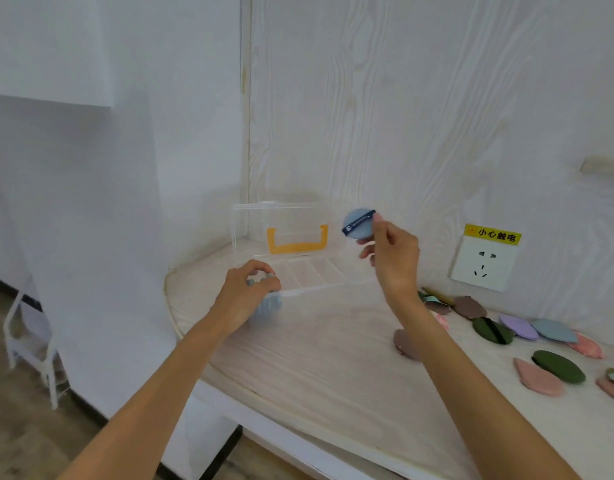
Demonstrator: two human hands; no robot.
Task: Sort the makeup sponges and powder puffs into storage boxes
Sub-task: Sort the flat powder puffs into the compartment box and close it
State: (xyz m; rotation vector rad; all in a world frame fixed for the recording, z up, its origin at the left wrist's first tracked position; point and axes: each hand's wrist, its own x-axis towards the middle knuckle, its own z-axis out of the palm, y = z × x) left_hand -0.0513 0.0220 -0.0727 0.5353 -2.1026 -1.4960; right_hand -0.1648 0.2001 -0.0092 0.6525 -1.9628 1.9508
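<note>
- Head view: a clear plastic storage box (298, 271) sits on the pale wood-grain counter (333, 358) in the corner, its lid (284, 223) standing upright against the wall, with an orange handle (296, 241) showing through it. The base is split into narrow compartments.
- The right hand (392, 251) is raised above the right end of the box, and its fingertips pinch a round blue powder puff (358, 225) by the edge. A dark blue strap (359, 221) with white print crosses the puff's face.
- The left hand (244, 289) is at the box's near left corner, fingers curled round a stack of light blue puffs (269, 304) that is held on edge against the front wall of the box.
- To the right on the counter, well apart from the box, lie loose puffs: a brown one (469, 307), a dark green one with a strap (492, 330), a lilac one (518, 326), a pale blue one (558, 330), pink ones (537, 377), another dark green one (558, 366) and a brown one (404, 342) next to the right forearm.
- A white wall socket (484, 263) with a yellow warning label (492, 233) is on the wall above them.
</note>
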